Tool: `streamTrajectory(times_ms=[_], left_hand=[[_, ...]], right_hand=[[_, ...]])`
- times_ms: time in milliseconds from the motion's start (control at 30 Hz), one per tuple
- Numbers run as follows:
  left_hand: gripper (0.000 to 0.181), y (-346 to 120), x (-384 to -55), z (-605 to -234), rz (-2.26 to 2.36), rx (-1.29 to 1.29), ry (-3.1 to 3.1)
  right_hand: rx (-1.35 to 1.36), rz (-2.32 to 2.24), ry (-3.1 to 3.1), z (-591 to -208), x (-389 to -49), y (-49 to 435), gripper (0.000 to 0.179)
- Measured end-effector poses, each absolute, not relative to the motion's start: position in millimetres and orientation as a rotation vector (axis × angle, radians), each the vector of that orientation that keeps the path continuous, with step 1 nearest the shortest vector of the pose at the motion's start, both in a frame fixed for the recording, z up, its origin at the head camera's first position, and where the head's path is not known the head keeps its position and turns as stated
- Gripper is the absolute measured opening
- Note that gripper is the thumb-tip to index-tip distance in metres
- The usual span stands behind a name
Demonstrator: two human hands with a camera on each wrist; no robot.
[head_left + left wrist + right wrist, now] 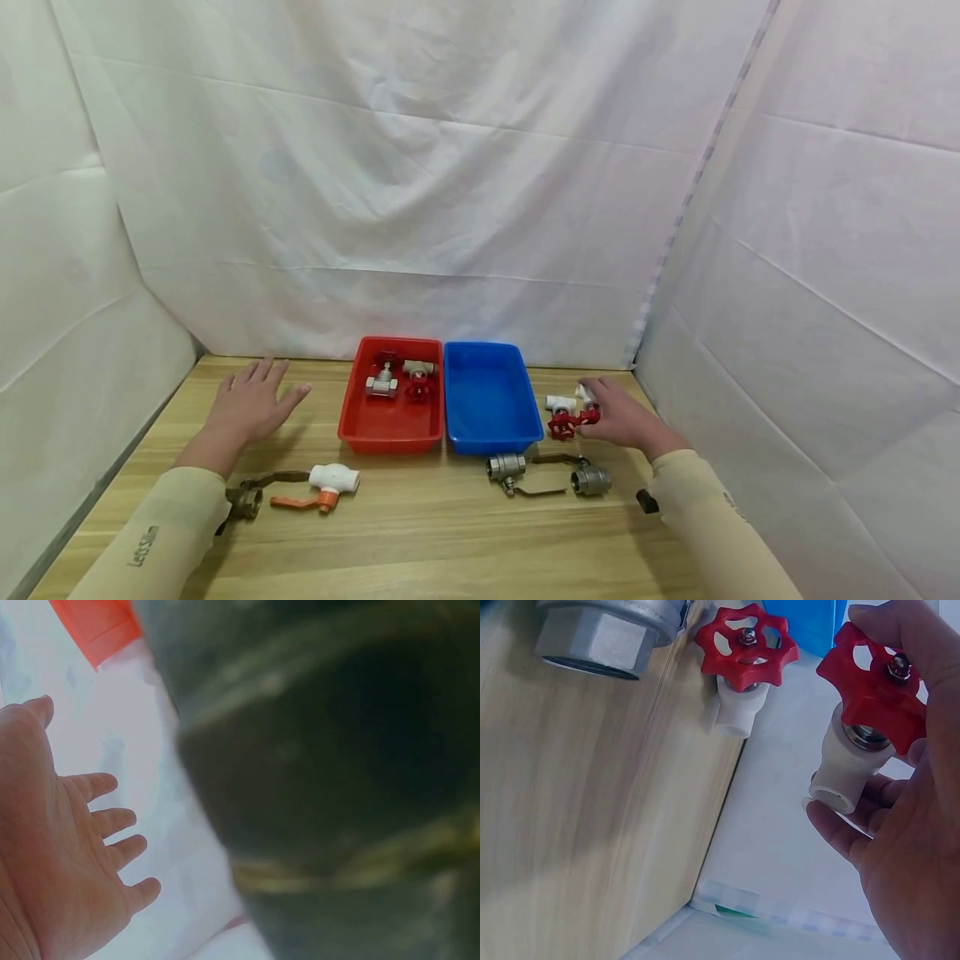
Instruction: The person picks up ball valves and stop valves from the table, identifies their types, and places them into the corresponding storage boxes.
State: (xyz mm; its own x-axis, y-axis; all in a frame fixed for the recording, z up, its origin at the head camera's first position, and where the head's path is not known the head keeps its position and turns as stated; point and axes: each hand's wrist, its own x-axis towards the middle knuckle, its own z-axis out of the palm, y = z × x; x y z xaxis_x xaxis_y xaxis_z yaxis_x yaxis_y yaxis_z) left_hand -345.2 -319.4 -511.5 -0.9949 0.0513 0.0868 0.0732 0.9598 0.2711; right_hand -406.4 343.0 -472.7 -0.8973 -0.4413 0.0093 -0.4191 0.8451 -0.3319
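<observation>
My right hand grips a white gate valve by its red handwheel and body, above the table's right side. The thumb lies on the wheel and fingers curl behind the body. Beside it stands a similar white valve with a red handwheel, close to the blue tray. On the far left, my left hand holds nothing, its fingers spread. Nearest to it are a brass-coloured ball valve, partly behind the sleeve, and a white ball valve with an orange lever.
A red tray touches the blue tray's left side; in it lie a metal gate valve and a pale valve with red wheel. Two metal ball valves lie before the blue tray. White cloth encloses the table.
</observation>
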Motion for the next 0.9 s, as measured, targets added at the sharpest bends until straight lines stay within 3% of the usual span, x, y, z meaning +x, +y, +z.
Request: streamTrajectory(times_ms=[900], left_hand=[[0.095,-315,-346,-510,-0.401,-0.113,-3.030]], right_hand=[[-0.893,-0.416,2.998,-456,-400,295,0.093]])
